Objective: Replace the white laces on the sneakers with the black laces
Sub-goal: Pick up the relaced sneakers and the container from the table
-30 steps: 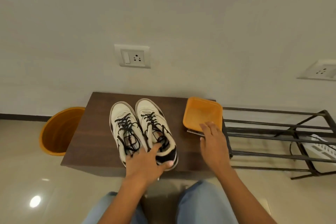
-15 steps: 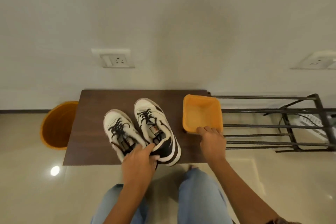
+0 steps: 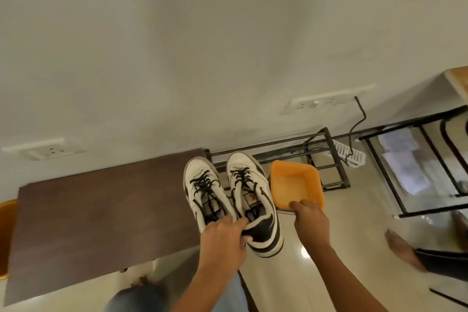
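Sneakers [image 3: 230,200] hang by their heels from left-hand fingers [image 3: 229,223].

Dark wood-grain surface [image 3: 101,208], matt, left of the hands. The sneakers [image 3: 228,197] show smooth white leather-like panels with black trim and woven black laces [image 3: 202,182]. The orange tub [image 3: 296,185] at the right hand looks like smooth plastic. Beyond, a black metal rack [image 3: 326,167]; below, glossy pale floor tiles [image 3: 291,286].
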A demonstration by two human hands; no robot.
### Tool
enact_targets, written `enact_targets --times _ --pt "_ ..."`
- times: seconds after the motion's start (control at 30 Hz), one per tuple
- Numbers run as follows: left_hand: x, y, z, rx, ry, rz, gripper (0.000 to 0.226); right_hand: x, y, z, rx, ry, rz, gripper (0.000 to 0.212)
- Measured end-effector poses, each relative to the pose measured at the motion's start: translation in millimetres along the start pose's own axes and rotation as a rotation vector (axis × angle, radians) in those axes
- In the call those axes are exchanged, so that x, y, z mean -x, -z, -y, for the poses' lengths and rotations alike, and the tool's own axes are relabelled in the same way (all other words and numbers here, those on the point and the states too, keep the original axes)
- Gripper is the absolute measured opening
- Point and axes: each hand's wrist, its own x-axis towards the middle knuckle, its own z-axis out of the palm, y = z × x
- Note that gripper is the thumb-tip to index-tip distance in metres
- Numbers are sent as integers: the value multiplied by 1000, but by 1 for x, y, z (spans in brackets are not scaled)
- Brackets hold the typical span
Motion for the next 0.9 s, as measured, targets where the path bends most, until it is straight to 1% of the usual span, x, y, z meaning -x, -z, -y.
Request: enact_targets --times 0.1,0.17,0.27,0.37,0.4,0.5,0.57,0.67,0.77,0.83,0.9 --pt "-46 -21 -21 -86 -107 30 27 -30 0 -41 28 -23 -5 29" --pt "-78 -38 -31 -159 -161 53 27 -57 -3 -65 58 -23 24 30" --pt "-120 -69 -37 -239 -211 119 27 -96 -12 -90 105 -3 47 32" --pt "-159 -96 -38 -239 -200 117 25 -134 -26 -109 92 30 47 34" --pt "-168 -97 -37 -232 -194 92 25 -146 -26 -110 75 35 39 34" --pt "-186 -127 -38 -307 -201 188 27 -174 -49 -123 77 40 83 37" --pt "-184 -142 -34 -341 -177 255 28 -181 -61 -126 84 45 113 41" --pt "-177 -159 -24 -265 -104 320 37 -183 -76 -126 104 63 178 49" --pt "-175 -149 -13 -135 -111 372 50 -180 -86 -123 137 87 186 62" --pt "-170 -132 -5 -67 -120 417 56 -170 -91 -117 62 63 126 74" --pt "-165 -122 1 -7 -72 408 49 -151 -98 -114 -72 -68 19 80"
